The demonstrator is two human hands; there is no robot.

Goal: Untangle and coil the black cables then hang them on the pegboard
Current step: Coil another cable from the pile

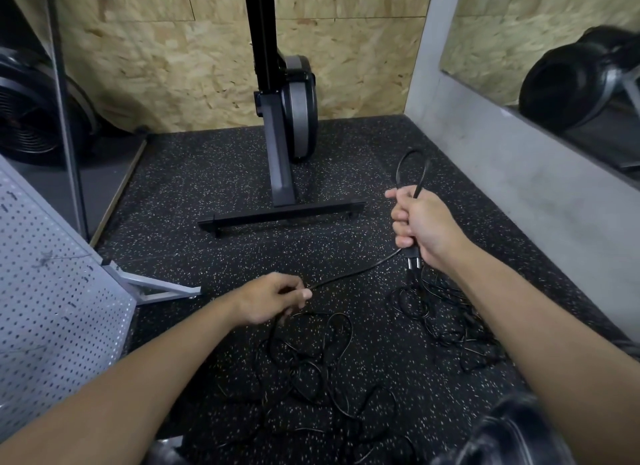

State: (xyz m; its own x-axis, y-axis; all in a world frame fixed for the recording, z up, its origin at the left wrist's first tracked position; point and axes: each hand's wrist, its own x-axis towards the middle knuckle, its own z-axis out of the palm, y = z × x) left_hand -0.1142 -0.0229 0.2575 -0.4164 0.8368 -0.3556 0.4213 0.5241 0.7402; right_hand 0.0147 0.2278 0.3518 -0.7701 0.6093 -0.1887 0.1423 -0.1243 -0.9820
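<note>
My right hand (pixel 420 222) grips a black cable near its plug (pixel 412 260), whose two metal pins point down below my fist. A small loop of that cable (pixel 410 168) stands up above my fingers. From the fist the cable runs taut down to my left hand (pixel 273 298), which pinches it between thumb and fingers. A tangle of black cables (pixel 311 364) lies on the speckled floor below my left hand. A second tangle (pixel 446 319) lies under my right forearm. The grey pegboard (pixel 52 291) leans at the left.
A rowing machine stands upright against the chipboard wall, its black foot bar (pixel 280 216) lying across the floor ahead. The pegboard's metal foot (pixel 156 286) juts out at the left. A grey wall with a mirror (pixel 554 66) bounds the right side. A dark object (pixel 512 433) sits at bottom right.
</note>
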